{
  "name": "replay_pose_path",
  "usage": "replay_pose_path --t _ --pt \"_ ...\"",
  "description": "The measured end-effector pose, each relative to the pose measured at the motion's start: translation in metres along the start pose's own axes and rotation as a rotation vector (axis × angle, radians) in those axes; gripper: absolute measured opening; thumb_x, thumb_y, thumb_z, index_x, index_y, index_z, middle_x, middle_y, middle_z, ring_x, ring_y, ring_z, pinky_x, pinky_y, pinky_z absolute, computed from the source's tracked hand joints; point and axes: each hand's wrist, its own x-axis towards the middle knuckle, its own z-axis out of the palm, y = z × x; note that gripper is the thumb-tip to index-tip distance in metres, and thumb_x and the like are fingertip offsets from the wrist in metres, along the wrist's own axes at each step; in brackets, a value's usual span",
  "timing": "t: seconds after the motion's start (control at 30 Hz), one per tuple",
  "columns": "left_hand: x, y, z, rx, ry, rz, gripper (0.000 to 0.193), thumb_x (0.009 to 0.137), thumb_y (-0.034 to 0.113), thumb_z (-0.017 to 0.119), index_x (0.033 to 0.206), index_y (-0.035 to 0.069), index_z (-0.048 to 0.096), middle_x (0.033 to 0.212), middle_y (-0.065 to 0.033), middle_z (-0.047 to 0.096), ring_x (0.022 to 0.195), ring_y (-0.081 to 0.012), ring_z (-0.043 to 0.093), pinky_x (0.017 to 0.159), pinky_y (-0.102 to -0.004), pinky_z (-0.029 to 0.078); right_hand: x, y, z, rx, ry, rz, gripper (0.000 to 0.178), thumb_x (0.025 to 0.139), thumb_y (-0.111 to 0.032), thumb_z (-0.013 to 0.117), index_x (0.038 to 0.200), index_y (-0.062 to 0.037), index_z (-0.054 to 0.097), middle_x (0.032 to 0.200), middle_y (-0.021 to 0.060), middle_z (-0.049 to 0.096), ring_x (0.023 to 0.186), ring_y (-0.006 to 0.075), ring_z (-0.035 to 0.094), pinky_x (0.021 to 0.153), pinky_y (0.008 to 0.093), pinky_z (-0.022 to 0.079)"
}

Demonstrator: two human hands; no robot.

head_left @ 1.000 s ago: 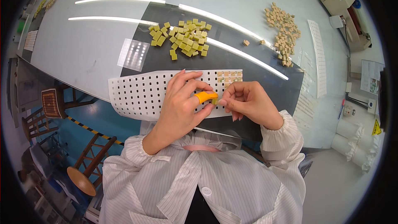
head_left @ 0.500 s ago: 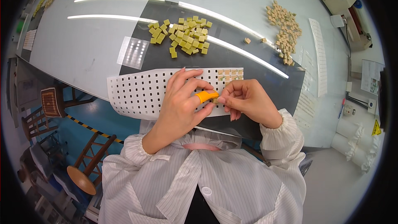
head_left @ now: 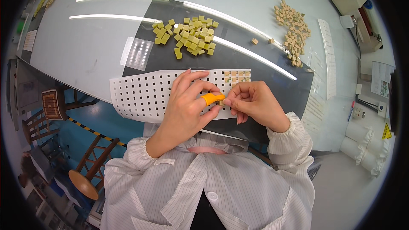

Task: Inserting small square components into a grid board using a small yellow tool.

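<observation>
Over a white sheet with rows of small square holes (head_left: 140, 96), my two hands meet at the fingertips. An orange finger cover (head_left: 211, 98) sits on a finger of my left hand (head_left: 187, 102). That finger and the thumb close on a small tan block (head_left: 222, 103), mostly covered by the fingers. From the other side, my right hand (head_left: 253, 102) pinches thumb and index finger together against the block; whatever lies between them is hidden. Several small tan pieces (head_left: 237, 76) lie in rows at the sheet's far right corner.
Beyond the sheet is a pile of yellow-green cubes (head_left: 194, 36) on a dark mat (head_left: 238, 25). A clear sheet (head_left: 137, 54) lies left of it. Tan notched blocks (head_left: 295, 34) are heaped at the far right, near another perforated strip (head_left: 327, 57). Wooden stools (head_left: 87, 183) stand lower left.
My hands and the small block keep almost the same position and grip. At the lower left rim, a dark shape in the background has shifted slightly.
</observation>
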Motion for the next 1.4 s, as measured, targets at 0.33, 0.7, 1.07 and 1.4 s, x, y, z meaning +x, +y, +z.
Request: replay_pose_path --t 0.33,0.7,1.07,1.4 --pt "0.000 -0.001 0.001 -0.007 0.012 -0.004 0.020 0.069 0.008 0.082 0.088 0.007 0.076 0.099 -0.0026 0.067 0.121 -0.0302 0.055 0.109 -0.0558 0.036 -0.004 0.006 0.016 -0.163 0.152 -0.201 0.017 0.091 -0.012 0.071 0.087 0.0017 0.062 0.067 0.0010 0.062 0.052 0.0052 0.057 0.045 0.0191 0.045" --pt "0.001 0.000 0.000 -0.008 -0.008 0.017 0.020 0.072 0.011 0.079 0.090 0.004 0.073 0.102 -0.0036 0.066 0.121 -0.0314 0.054 0.108 -0.0554 0.035 -0.007 0.010 0.008 -0.416 0.161 -0.481 0.018 0.084 -0.005 0.078 0.094 0.0012 0.065 0.077 0.0008 0.064 0.066 0.0039 0.055 0.057 0.0206 0.045" --pt "0.000 0.000 0.001 0.002 -0.006 0.011 0.022 0.070 0.011 0.081 0.090 0.005 0.073 0.103 -0.0034 0.066 0.121 -0.0310 0.054 0.109 -0.0551 0.034 -0.005 0.007 0.002 -0.424 0.153 -0.375 0.014 0.088 -0.009 0.074 0.090 0.0034 0.068 0.071 0.0025 0.064 0.062 0.0049 0.055 0.056 0.0211 0.045" --pt "0.000 0.000 0.001 -0.003 -0.001 -0.013 0.021 0.068 0.009 0.083 0.087 0.007 0.075 0.101 -0.0030 0.067 0.122 -0.0296 0.055 0.109 -0.0549 0.036 0.007 0.023 0.004 -0.429 0.611 -0.631 0.009 0.087 -0.003 0.073 0.094 0.0012 0.069 0.077 0.0048 0.062 0.063 0.0057 0.055 0.056 0.0209 0.045"
